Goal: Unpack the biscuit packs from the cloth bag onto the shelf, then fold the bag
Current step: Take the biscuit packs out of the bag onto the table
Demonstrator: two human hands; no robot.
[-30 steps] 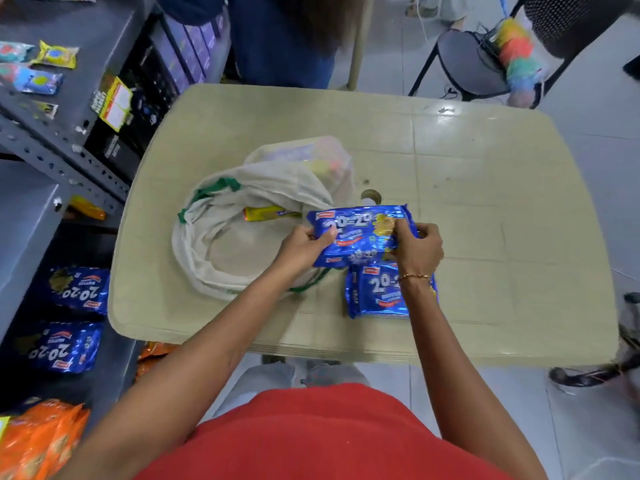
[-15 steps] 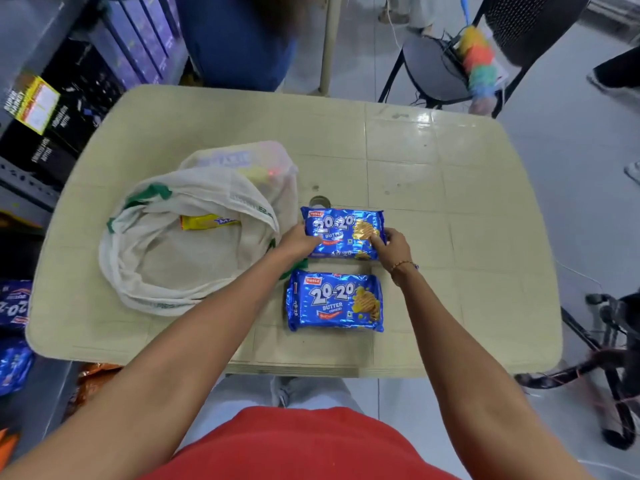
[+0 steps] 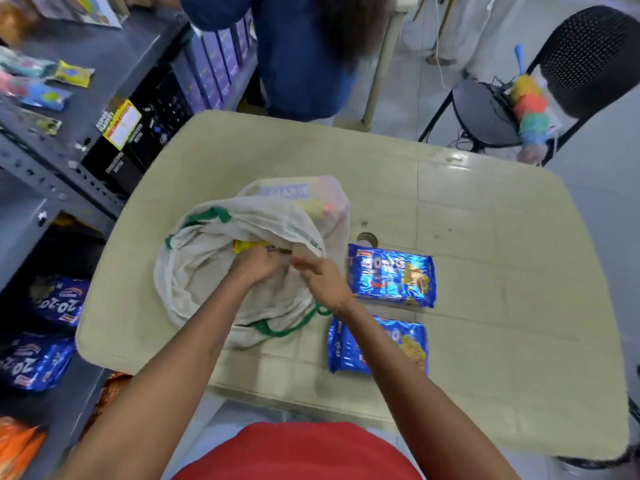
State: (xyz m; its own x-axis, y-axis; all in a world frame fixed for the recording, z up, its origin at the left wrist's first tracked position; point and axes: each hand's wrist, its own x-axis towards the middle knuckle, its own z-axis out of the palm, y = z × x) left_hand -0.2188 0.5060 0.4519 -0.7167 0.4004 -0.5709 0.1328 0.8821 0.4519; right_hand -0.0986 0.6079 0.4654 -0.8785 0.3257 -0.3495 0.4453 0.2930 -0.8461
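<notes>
Both hands in bag mouth: L hand grip on yellow pack; R hand grip unclear. Two blue packs on surface.

One camera only, on my head. Looks forward and steeply down over my red top and forearms onto tabletop, close. Wide angle bends edges. Shelf at left edge, chair beyond far right corner.

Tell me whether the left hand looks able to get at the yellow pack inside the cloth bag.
Probably yes: the left hand is already in the cloth bag, whose mouth is open, right beside the yellow pack. Only a fold of cloth partly covers it.
</notes>
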